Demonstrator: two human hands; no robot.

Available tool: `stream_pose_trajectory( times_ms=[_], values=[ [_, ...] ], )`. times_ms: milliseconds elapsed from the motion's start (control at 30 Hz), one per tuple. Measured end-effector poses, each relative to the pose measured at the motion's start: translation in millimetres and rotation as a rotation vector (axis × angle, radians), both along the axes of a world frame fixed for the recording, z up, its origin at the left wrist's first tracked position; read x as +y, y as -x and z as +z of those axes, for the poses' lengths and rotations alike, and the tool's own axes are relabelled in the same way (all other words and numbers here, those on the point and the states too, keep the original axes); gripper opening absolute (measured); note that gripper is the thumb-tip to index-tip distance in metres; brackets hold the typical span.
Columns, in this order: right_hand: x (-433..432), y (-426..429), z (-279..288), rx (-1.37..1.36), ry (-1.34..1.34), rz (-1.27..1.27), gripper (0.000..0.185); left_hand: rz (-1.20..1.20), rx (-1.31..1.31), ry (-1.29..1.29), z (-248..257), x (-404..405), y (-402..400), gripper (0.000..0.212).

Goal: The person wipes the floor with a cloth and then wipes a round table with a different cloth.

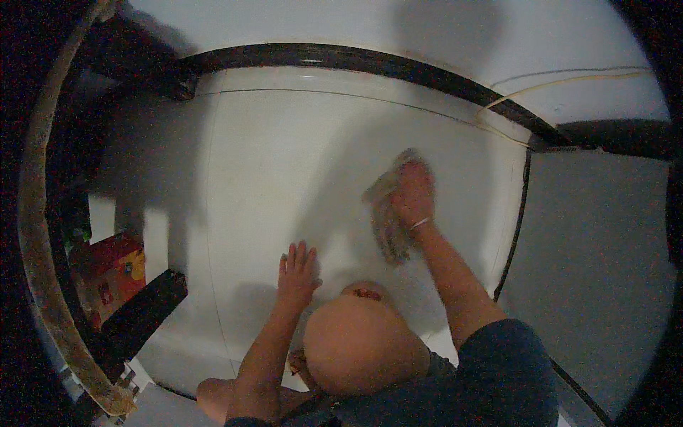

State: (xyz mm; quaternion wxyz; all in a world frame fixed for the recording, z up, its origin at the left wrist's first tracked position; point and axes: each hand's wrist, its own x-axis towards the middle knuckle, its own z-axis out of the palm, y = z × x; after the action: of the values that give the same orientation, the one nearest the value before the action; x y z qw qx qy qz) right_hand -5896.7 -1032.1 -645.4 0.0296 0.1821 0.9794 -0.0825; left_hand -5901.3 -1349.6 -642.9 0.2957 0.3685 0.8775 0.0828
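My right hand (419, 189), with a thin pale band at the wrist, presses a crumpled, greyish cloth (390, 235) against the pale tiled floor (256, 160). Motion blurs both the cloth and the fingers, so the exact grip is hard to make out. Lower and to the left, my left hand (299, 275) rests palm down on the same floor, fingers slightly spread and holding nothing. Between my arms is my bent knee (363, 341), with part of a foot (368, 292) showing beyond it.
A dark skirting strip (320, 56) runs along the white wall, crossed by a thin pale cable (512, 96). On the left are a red and yellow box (114, 272) and a dark furniture leg (147, 307). A large grey panel (592, 229) stands at the right.
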Motion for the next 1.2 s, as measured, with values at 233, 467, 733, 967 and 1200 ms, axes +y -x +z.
stream_pose_trajectory(
  times_ms=[233,467,733,967,1200],
  values=[
    [-16.4,36.8,-36.1,0.063,0.012,-0.032,0.051,0.045,-0.009,0.090,-11.2,4.0,-0.1,0.087],
    [28.2,0.2,-18.7,-0.105,0.092,-0.140,0.055,0.051,-0.024,0.081,-13.9,10.7,-13.1,0.093],
    [42.6,147.6,-31.6,0.053,0.065,-0.315,0.058,0.029,-0.042,0.130,-17.7,17.6,-19.5,0.098],
    [14.9,157.7,-59.2,0.322,0.081,0.357,0.050,0.004,-0.082,0.174,-24.3,40.9,-24.9,0.095],
    [129.2,168.1,-88.2,0.393,-0.365,-0.071,0.042,-0.008,0.025,0.027,-19.6,76.9,-27.6,0.094]
  ],
)
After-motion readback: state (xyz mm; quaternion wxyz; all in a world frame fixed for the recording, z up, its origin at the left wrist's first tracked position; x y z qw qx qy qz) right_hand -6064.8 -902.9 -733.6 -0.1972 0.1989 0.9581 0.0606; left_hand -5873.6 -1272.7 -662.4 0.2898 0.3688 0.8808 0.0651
